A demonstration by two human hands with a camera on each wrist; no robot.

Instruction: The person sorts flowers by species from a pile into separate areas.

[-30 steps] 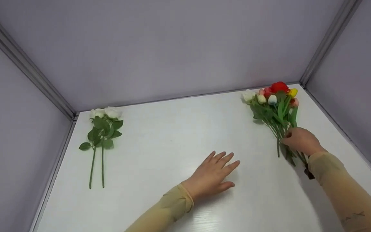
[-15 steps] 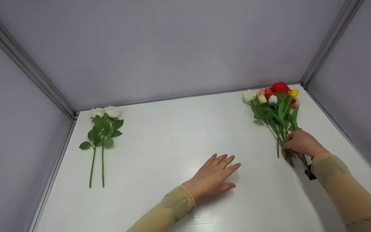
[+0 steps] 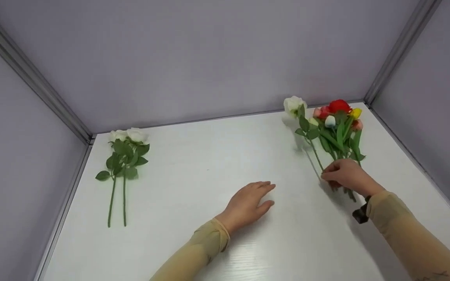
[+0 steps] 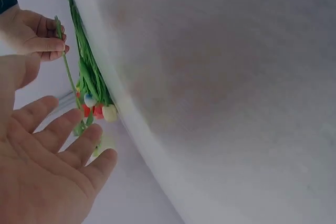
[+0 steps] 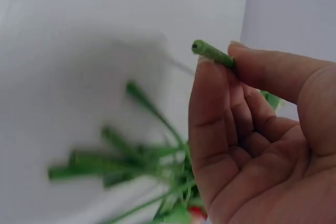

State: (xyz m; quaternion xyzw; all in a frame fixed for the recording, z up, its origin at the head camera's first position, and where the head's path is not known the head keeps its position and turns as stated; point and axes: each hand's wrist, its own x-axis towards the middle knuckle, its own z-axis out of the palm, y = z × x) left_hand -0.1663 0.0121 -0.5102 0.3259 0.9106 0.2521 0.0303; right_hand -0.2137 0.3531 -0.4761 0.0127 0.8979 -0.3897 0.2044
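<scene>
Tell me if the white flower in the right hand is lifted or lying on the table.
The white flower is lifted: the right hand pinches its stem, whose shadow falls on the table with a gap between.

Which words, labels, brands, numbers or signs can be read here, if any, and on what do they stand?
None can be read. The held white rose shows none.
Dark marks on the right forearm, partly cut off in the head view, are too unclear to read.

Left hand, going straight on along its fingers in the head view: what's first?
Probably the white rose's leafy stem, pinched by the right hand. Relative heights are unclear, so the left hand might pass beneath it.
</scene>
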